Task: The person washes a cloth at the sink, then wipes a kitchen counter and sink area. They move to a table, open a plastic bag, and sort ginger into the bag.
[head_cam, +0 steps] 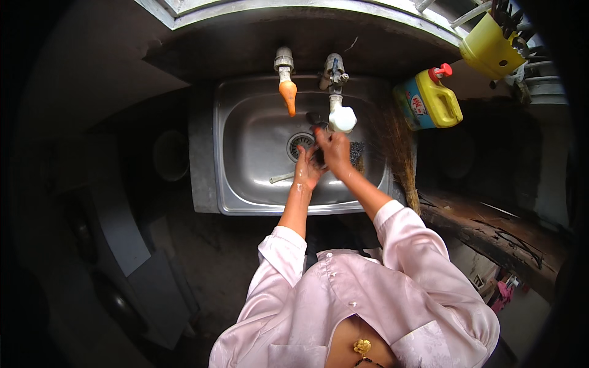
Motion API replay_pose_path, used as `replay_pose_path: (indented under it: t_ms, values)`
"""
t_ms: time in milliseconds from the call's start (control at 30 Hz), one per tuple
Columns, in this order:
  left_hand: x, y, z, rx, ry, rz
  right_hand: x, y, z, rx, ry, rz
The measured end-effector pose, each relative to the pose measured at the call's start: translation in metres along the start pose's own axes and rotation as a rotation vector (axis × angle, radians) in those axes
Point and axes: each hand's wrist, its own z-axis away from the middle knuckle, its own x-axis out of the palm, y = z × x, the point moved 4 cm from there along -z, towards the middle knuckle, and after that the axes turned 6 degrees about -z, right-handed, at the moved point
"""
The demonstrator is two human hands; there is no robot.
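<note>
Both of my hands are together over a stainless steel sink [257, 133], near its drain strainer [299, 146]. My left hand [309, 166] is wet, with the palm turned up and the thumb raised, beside a dark thing partly hidden between the hands. My right hand [335, 151] is blurred and curled over that dark thing, just below the white fitting [342, 119] of the right tap. What the dark thing is cannot be told. A pale rod-like handle [281, 177] shows in the basin left of my left wrist. A grey mesh scourer [356, 152] lies right of my right hand.
A second tap with an orange spout cover [288, 94] stands behind the basin. To the right are a twig brush [402, 161], a yellow detergent jug with a red pump [444, 106] and a yellow utensil holder [492, 48]. A rough ledge [487, 230] runs at the right.
</note>
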Motion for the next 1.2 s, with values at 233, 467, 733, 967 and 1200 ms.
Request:
replay_pose_path:
  t_ms: [233, 467, 733, 967, 1200]
  values:
    - [0.022, 0.027, -0.006, -0.03, -0.497, -0.089, -0.003, -0.073, 0.086, -0.372, -0.249, 0.139]
    - [0.054, 0.023, 0.02, 0.375, 0.045, -0.132, -0.001, -0.002, -0.006, 0.127, -0.102, 0.234]
    - [0.023, 0.036, 0.012, 0.378, 0.092, 0.08, 0.02, -0.029, 0.054, 0.063, -0.176, 0.172]
    - [0.068, 0.026, 0.031, 0.284, 0.053, -0.057, 0.008, 0.018, 0.007, 0.273, -0.021, 0.116]
    - [0.052, 0.014, 0.037, 0.204, 0.079, 0.001, 0.012, 0.031, 0.005, 0.14, -0.087, 0.255]
